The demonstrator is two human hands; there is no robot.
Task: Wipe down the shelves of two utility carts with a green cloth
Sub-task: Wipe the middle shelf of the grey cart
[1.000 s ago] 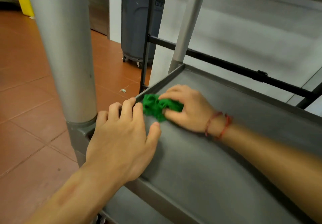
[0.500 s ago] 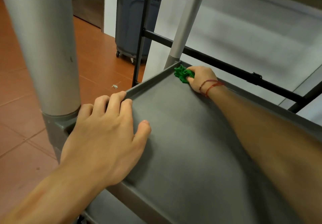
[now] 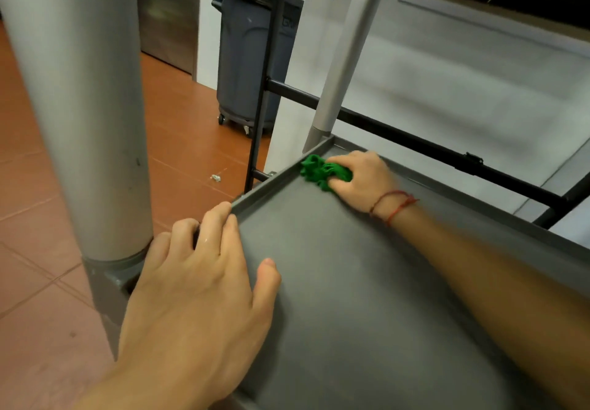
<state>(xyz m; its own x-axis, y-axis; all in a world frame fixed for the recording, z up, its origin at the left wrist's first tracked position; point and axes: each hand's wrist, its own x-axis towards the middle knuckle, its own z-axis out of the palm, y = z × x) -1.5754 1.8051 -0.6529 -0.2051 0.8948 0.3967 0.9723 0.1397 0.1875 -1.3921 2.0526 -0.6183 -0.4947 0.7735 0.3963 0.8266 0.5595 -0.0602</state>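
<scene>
— Where is the green cloth (image 3: pixel 322 173) seen in the head view?
— It is bunched in the far left corner of the cart shelf (image 3: pixel 367 282), against the rim just below the far post (image 3: pixel 344 52). It is gripped by the right hand (image 3: pixel 364 179), whose fingers are curled round it.
— And the left hand (image 3: pixel 204 282)?
— It is laid on the shelf's near left edge. Its fingers are hooked over the rim, just beside the near post (image 3: pixel 79 106), and its thumb is rested flat on the shelf.
— What else is shown?
— A red string bracelet (image 3: pixel 392 205) is worn on the right wrist. A grey wheeled bin (image 3: pixel 245 58) is seen on the tiled floor (image 3: pixel 38 282), partly behind a black frame (image 3: pixel 415 141).
</scene>
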